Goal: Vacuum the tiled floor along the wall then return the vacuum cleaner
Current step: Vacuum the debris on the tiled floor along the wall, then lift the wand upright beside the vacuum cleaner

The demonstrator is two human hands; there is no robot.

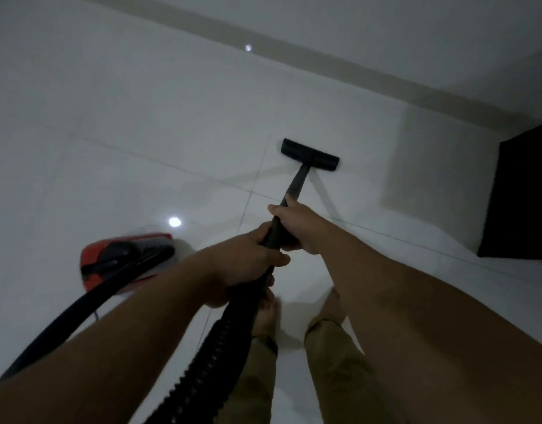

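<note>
Two hands grip a black vacuum wand (297, 186): the right hand (297, 223) curls round it higher up, the left hand (248, 255) wraps it where the ribbed hose (208, 356) joins. The floor head (309, 155) rests on white tiles (141, 133) near the wall (416, 41). The red vacuum cleaner (123, 258) sits at left.

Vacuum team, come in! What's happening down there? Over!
Left hand and right hand both grip the black wand. Floor head flat on the tiled floor, short of the wall. Red vacuum cleaner sits left. Dark cabinet stands right.
</note>
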